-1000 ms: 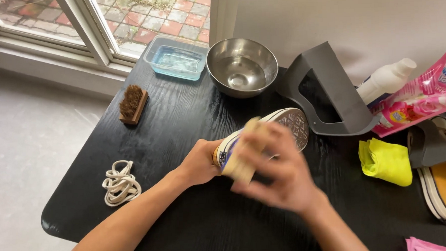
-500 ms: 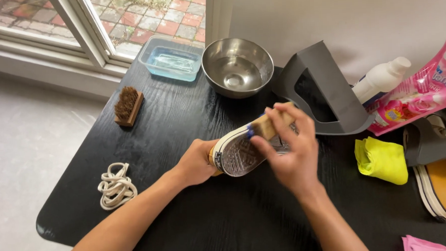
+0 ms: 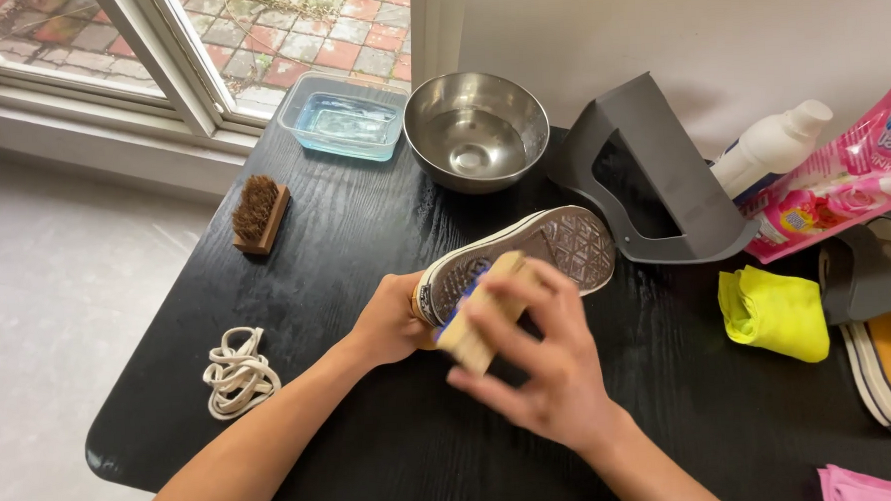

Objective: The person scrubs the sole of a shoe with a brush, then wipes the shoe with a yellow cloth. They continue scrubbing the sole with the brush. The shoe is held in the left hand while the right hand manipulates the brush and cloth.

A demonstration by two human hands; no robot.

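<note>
Scrubbing brush [image 3: 479, 319] in right hand [image 3: 541, 372], against sneaker sole [image 3: 556, 251].

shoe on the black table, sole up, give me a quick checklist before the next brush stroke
1. Shoe held steady: ok, left hand grips its heel end.
2. Brush in grip: ok, right hand wraps the wooden block.
3. Bristles on the sole: ok, they meet it near the heel.
4. Water at hand: ok, the clear tub holds some.
5. Steel bowl contents: cannot tell.
6. Laces clear of the work: ok, they lie apart.
</note>
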